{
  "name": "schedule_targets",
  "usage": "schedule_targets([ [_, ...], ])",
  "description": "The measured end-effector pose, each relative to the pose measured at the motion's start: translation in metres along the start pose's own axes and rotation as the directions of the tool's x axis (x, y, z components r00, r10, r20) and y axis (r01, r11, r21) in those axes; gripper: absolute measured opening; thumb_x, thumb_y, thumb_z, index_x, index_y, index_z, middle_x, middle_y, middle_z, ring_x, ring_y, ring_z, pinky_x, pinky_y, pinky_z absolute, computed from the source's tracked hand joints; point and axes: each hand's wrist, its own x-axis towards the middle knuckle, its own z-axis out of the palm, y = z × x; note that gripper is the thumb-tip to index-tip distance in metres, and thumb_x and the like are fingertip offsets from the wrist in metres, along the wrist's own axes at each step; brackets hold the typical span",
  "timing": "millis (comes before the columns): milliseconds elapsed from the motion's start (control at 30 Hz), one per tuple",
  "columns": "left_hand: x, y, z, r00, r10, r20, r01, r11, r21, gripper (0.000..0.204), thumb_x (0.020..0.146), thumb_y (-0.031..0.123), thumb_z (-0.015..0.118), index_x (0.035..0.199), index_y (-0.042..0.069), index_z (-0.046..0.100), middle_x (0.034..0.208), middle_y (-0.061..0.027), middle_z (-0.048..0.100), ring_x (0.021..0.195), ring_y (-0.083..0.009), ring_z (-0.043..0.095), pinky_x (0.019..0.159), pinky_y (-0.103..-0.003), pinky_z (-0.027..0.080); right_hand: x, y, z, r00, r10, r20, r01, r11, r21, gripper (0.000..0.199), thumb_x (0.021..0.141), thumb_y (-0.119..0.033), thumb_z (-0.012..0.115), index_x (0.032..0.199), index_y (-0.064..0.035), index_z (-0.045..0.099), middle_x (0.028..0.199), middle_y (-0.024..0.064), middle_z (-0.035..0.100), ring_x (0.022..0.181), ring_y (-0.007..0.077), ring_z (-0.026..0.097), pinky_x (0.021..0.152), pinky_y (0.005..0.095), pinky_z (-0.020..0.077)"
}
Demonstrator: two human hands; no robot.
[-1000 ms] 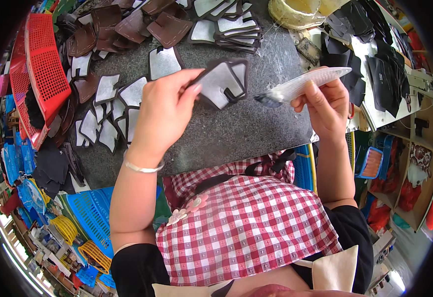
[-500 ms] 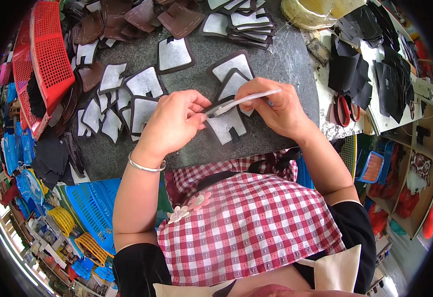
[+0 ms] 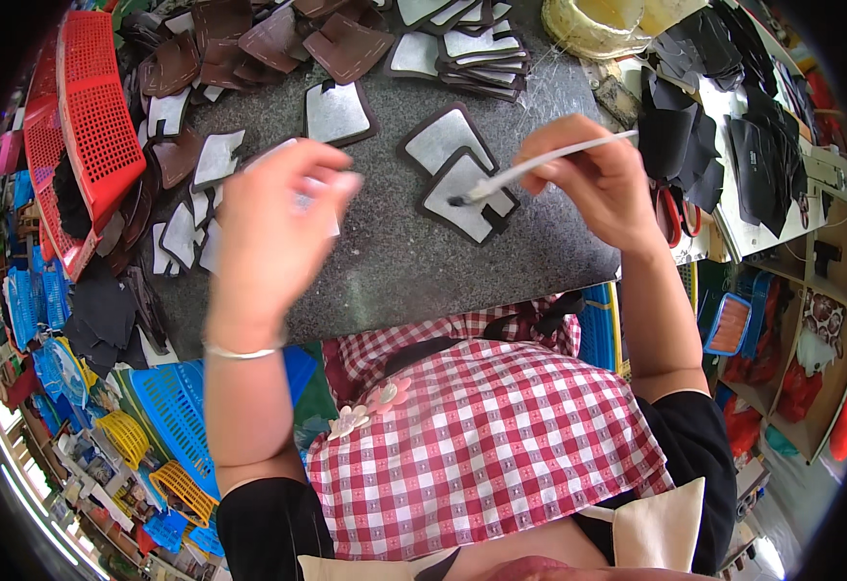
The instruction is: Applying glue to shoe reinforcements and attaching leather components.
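My right hand (image 3: 598, 179) pinches a thin white-handled brush (image 3: 559, 160), its dark tip over a notched leather piece (image 3: 460, 181) with a pale grey face and dark border. Under that piece's upper edge lies a similar piece (image 3: 446, 136), partly overlapped. My left hand (image 3: 283, 218), blurred by motion, hovers over the group of pieces on the left. Its fingers are bent, and whether they hold a piece cannot be made out. Beside it lie several pale-faced pieces (image 3: 218, 157), and another notched piece (image 3: 337, 112) lies farther back.
The dark stone slab (image 3: 375, 266) ends just before my checked apron. Brown stitched leather pieces (image 3: 351, 46) and a pale-faced stack (image 3: 482, 63) lie at the back. Red baskets (image 3: 102, 107) stand left; a crusted tub (image 3: 598, 27), red-handled scissors (image 3: 673, 218) and black pieces (image 3: 677, 131) sit right.
My left hand has moved left, away from the brush. The nearest notched piece, by both hands before, is gone from its spot. My right hand has moved right with the brush.
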Motion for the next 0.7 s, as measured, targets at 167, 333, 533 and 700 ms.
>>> schedule_targets([
  [167,-0.002,0.004,0.064,0.975,0.22,0.023,-0.221,0.957,0.186,0.029,0.08,0.01,0.079,0.103,0.001,0.064,0.095,-0.0124,0.067,0.09,-0.0284,0.066,0.079,-0.039,0.053,0.017,0.017,0.004,0.988,-0.025,0.152,0.076,0.938,-0.338,0.008,0.095,0.001,0.061,0.102,0.0009,0.066,0.086,0.0097,0.067,0.076,0.0183,0.067,0.068,0.0296,0.0545],
  [333,-0.005,0.002,0.068,0.967,0.248,0.05,-0.253,0.947,0.197,0.024,0.082,0.009,0.077,0.099,0.001,0.062,0.093,-0.0124,0.066,0.09,-0.0293,0.066,0.077,-0.039,0.053,0.001,0.014,-0.003,0.967,0.02,0.254,0.075,0.931,-0.357,0.007,0.091,0.0,0.064,0.098,-0.0012,0.065,0.08,0.0081,0.065,0.07,0.0208,0.065,0.065,0.0319,0.0534],
  [533,-0.018,-0.001,0.044,0.958,0.108,0.266,-0.011,0.94,-0.34,0.018,0.087,0.004,0.074,0.1,0.0,0.062,0.088,-0.0076,0.068,0.082,-0.0141,0.068,0.07,-0.029,0.052,-0.024,-0.017,-0.009,0.975,0.155,0.161,-0.169,0.983,0.075,0.008,0.097,-0.005,0.065,0.097,0.0028,0.064,0.086,0.0097,0.067,0.069,0.0149,0.064,0.063,0.0288,0.0531],
  [700,-0.025,-0.046,-0.093,1.0,-0.004,-0.018,0.003,0.998,-0.06,0.03,0.09,0.006,0.07,0.119,-0.001,0.068,0.105,-0.0046,0.07,0.092,-0.008,0.06,0.084,-0.024,0.05,-0.015,-0.014,-0.04,0.998,0.025,-0.058,-0.021,0.997,0.074,0.009,0.099,-0.003,0.061,0.104,0.0049,0.062,0.089,0.0118,0.067,0.076,0.0154,0.067,0.068,0.0276,0.0549],
])
